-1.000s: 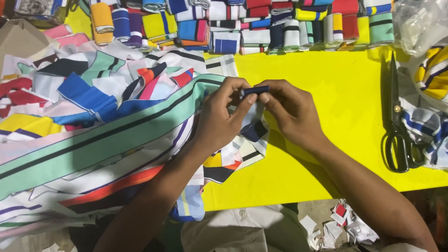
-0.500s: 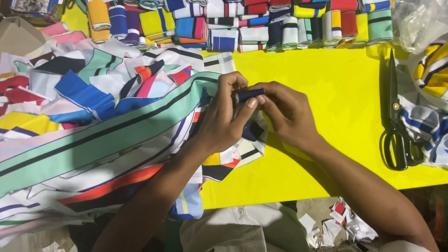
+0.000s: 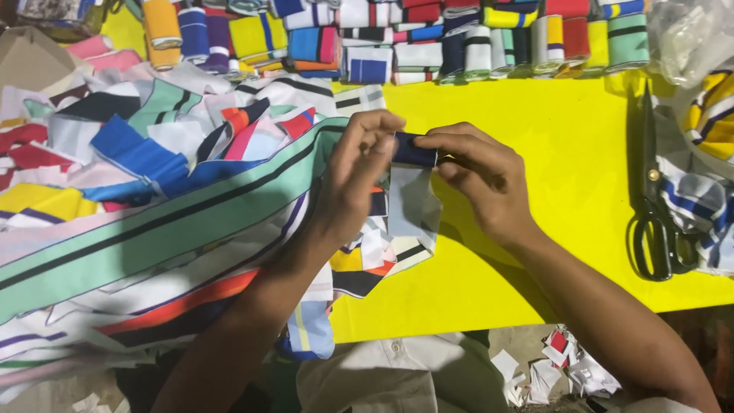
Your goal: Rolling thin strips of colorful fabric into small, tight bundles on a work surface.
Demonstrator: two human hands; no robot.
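Both my hands hold one small strip of fabric [image 3: 411, 191], dark blue at the top and white below, over the yellow table [image 3: 566, 168]. My left hand [image 3: 355, 180] pinches its upper left edge with fingers raised. My right hand [image 3: 474, 176] pinches the dark blue top edge from the right. The white part hangs down between the hands. Under my left forearm lies a long mint-green band with black stripes [image 3: 176, 229] on a heap of striped cloth pieces.
A row of folded, coloured fabric rolls [image 3: 428, 38] lines the far edge. Black scissors [image 3: 654, 206] lie at the right, beside striped cloth [image 3: 703, 191] and a clear plastic bag [image 3: 692, 30]. Paper-like scraps [image 3: 566, 367] litter the floor below the table's near edge.
The strip was bunched between my hands; now its white part hangs unfolded below the dark blue edge. Both hands stayed close together at the same spot.
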